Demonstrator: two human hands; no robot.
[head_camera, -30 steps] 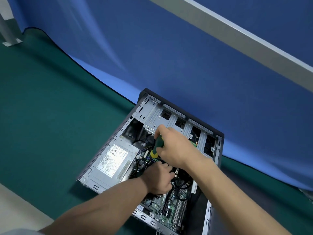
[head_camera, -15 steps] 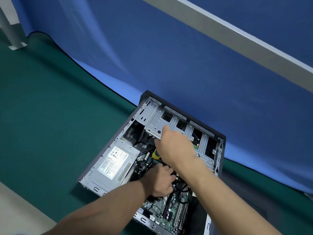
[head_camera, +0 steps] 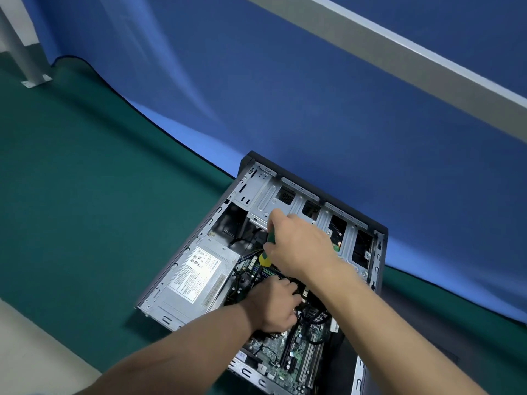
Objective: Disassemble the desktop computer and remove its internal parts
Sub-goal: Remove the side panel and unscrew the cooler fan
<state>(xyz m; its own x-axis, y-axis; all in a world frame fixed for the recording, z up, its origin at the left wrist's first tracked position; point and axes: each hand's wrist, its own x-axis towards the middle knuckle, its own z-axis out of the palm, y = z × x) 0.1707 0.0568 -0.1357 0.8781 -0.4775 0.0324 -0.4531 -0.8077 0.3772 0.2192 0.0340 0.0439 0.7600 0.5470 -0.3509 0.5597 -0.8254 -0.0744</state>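
Head view: the open computer case (head_camera: 368, 223) lies on its side on the green surface (head_camera: 85, 195), long axis running diagonally, holding the power supply (head_camera: 196, 275) and motherboard (head_camera: 296, 354). The right hand (head_camera: 299, 246) grips a screwdriver (head_camera: 266, 252); the left hand (head_camera: 275, 303) is curled among the cables, and what it holds cannot be told.

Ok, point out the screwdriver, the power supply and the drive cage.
screwdriver (head_camera: 265, 255): head view, on the green and yellow handle below the right hand.
power supply (head_camera: 199, 273): head view, on its white label.
drive cage (head_camera: 263, 199): head view, on the bare metal panel.
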